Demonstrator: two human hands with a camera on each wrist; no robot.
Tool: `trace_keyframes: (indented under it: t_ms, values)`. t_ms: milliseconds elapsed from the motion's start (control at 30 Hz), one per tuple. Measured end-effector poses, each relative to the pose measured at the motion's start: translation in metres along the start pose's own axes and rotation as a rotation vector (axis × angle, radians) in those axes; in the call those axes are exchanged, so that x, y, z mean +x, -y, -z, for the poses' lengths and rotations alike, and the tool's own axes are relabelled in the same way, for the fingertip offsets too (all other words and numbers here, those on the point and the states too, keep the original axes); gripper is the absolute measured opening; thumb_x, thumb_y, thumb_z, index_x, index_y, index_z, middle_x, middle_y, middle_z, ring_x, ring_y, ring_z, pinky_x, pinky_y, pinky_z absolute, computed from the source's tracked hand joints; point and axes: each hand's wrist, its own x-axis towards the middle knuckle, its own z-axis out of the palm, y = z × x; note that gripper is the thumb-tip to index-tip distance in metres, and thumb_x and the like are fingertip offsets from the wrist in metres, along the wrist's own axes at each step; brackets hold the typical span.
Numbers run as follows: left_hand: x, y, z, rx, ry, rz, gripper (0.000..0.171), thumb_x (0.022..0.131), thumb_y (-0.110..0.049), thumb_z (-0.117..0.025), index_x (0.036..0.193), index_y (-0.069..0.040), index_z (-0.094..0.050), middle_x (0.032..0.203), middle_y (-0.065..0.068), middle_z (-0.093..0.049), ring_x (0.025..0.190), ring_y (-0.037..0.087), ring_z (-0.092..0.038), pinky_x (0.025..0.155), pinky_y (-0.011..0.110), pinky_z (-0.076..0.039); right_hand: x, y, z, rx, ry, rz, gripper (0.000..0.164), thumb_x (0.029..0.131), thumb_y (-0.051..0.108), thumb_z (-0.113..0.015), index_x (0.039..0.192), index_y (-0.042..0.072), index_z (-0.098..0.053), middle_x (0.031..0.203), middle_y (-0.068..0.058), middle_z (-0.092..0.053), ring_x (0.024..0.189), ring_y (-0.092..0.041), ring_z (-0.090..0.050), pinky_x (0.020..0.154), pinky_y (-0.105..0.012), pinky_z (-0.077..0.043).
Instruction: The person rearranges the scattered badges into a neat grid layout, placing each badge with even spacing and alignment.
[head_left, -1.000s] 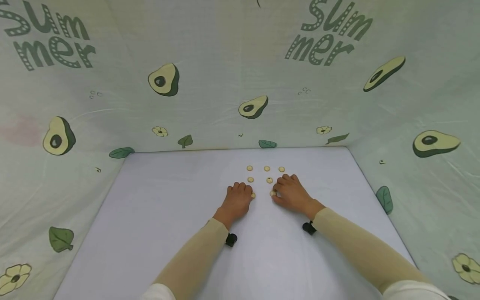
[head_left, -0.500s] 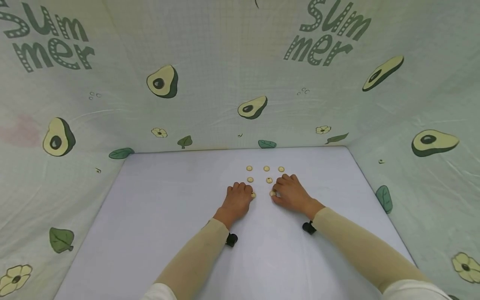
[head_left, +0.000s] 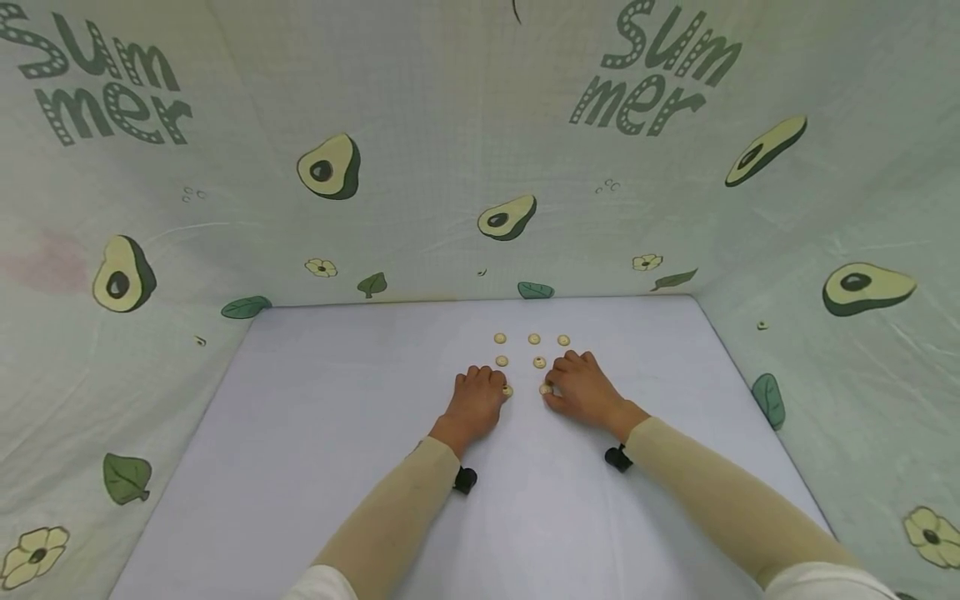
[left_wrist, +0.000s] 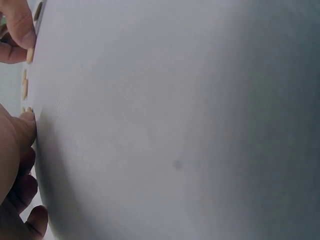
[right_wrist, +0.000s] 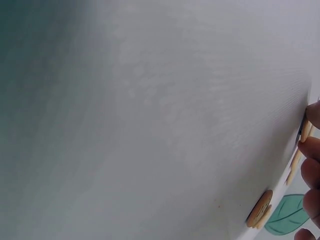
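Observation:
Several small, round, tan wooden discs lie on the white table (head_left: 337,433) in rough rows. My left hand (head_left: 476,402) holds the disc (head_left: 507,391) at the near left by its edge, thumb and fingers curled at it. To the right, my right hand (head_left: 585,388) pinches another disc (head_left: 545,388) between thumb and index finger; this pinch also shows at the edge of the right wrist view, on the disc (right_wrist: 305,129). Just beyond the hands sit two discs, a left one (head_left: 502,361) and a right one (head_left: 539,362). Marks on the discs are too small to read.
Farther back is a row of three discs: left (head_left: 500,338), middle (head_left: 534,339) and right (head_left: 563,340). A pale cloth (head_left: 420,167) printed with avocados, leaves and "summer" lettering hangs behind the table and along both sides.

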Motion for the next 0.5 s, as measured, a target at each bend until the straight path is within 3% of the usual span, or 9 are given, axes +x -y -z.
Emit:
trace_keyframes:
  t_ms: [300,500]
  values:
    - [-0.004,0.002,-0.002,-0.038,-0.004,0.038,0.031,0.106,-0.034,-0.065,0.125,-0.010,-0.062,0.114,0.005,-0.061,0.102,0.023,-0.050,0.089,0.041,-0.044,-0.002,0.000,-0.009,0.010,0.006,-0.033,0.028,0.096,0.039,-0.073,0.103,0.012,-0.078,0.104,-0.003,-0.070,0.096,-0.023,-0.054,0.087,-0.045,-0.041]
    - [-0.023,0.014,0.000,-0.104,-0.039,0.114,0.042,0.103,-0.037,-0.070,0.132,-0.008,-0.061,0.122,0.009,-0.062,0.111,0.027,-0.051,0.096,0.046,-0.045,-0.019,-0.005,-0.006,0.071,-0.039,-0.123,0.033,0.094,0.038,-0.074,0.107,0.008,-0.074,0.105,-0.005,-0.068,0.100,-0.027,-0.055,0.092,-0.049,-0.040]
